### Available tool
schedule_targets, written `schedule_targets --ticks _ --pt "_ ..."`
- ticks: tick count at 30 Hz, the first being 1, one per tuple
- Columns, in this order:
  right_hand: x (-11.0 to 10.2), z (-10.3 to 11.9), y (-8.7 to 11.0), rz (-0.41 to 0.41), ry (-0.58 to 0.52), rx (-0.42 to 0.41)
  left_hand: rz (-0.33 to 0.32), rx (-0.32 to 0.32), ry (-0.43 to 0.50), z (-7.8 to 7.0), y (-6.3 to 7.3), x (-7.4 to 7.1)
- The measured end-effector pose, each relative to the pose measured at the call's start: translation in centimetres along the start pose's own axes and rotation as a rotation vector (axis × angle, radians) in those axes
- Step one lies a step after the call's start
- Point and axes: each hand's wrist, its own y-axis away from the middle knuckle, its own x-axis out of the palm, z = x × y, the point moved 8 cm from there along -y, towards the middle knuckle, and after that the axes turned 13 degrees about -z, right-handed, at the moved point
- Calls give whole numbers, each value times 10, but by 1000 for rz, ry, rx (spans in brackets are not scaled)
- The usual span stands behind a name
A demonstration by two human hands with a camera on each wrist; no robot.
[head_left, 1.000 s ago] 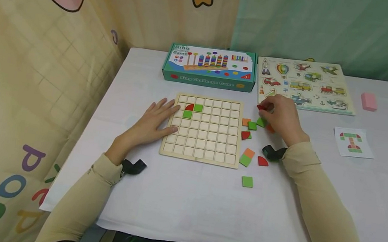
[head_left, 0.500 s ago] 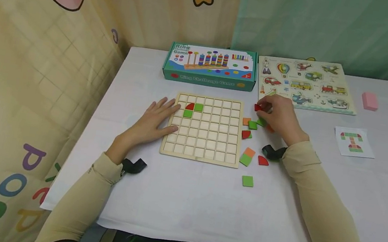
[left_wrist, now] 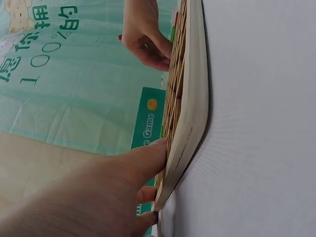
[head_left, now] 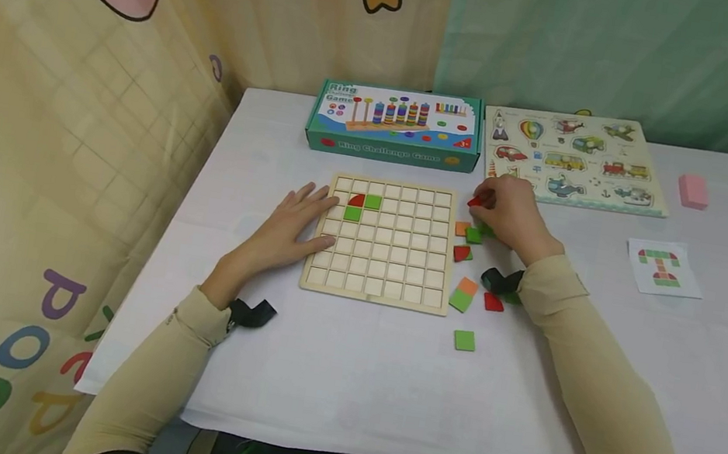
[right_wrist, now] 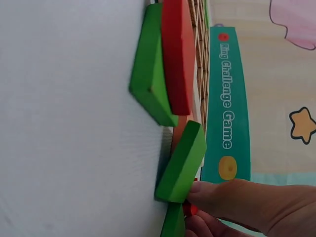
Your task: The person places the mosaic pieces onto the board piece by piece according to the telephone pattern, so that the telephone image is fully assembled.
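My left hand [head_left: 289, 228] lies with spread fingers on the left edge of a wooden grid board [head_left: 398, 255]. In the left wrist view, the thumb [left_wrist: 148, 155] touches the board's edge. One red quarter-circle tile [head_left: 357, 200] and two green square tiles [head_left: 373, 202] sit in the board's upper left cells. Beyond the board's upper right side, my right hand [head_left: 513, 214] pinches a small red tile [head_left: 475, 201], its outline mostly covered by fingers. Right beside that thumb in the right wrist view stands a green tile [right_wrist: 182, 160].
Loose tiles lie right of the board, among them an orange tile [head_left: 462, 228], a red quarter-circle [head_left: 493, 302] and a green square [head_left: 464, 341]. Behind are a Ring Challenge Game box [head_left: 393, 125] and a vehicle puzzle [head_left: 575, 160]. A pattern card [head_left: 665, 268] and pink block [head_left: 693, 191] lie right.
My right hand has shifted left towards the board, carrying the red tile. My left hand and the tiles in the board have stayed put.
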Motion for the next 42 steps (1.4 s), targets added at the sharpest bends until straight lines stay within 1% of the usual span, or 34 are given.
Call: schedule_targets --ticks 3,6,9,11,14,16,18,22,26,30,37,40,42 --pt "0 0 0 15 -14 3 -5 -6 10 -2 0 1" --pt "0 3 2 27 -31 -19 -7 -2 10 -2 0 3" --pt "-2 7 3 13 -32 -48 -13 10 7 -4 1 4" --pt "-5 13 2 -9 -34 -78 -20 16 5 -6 2 5" --pt "-6 29 1 -36 -43 -138 -31 21 5 -10 3 4" --pt "-1 42 -1 -24 -57 -174 -35 24 5 -11 3 5" --pt "6 54 -2 7 -61 -199 -35 26 5 -12 4 6" --pt "24 67 -3 55 -36 -248 -30 26 1 -13 4 9" --pt "33 69 -3 63 -27 -267 -28 30 0 -14 4 8" --pt "34 70 0 76 -33 -263 -27 24 -6 -15 3 6" --pt "32 77 12 120 29 -279 -18 17 0 -13 2 8" --pt "27 71 16 122 -3 -263 -15 19 -9 -12 2 9" --pt "20 62 18 110 -33 -244 -15 23 -14 -12 2 9"
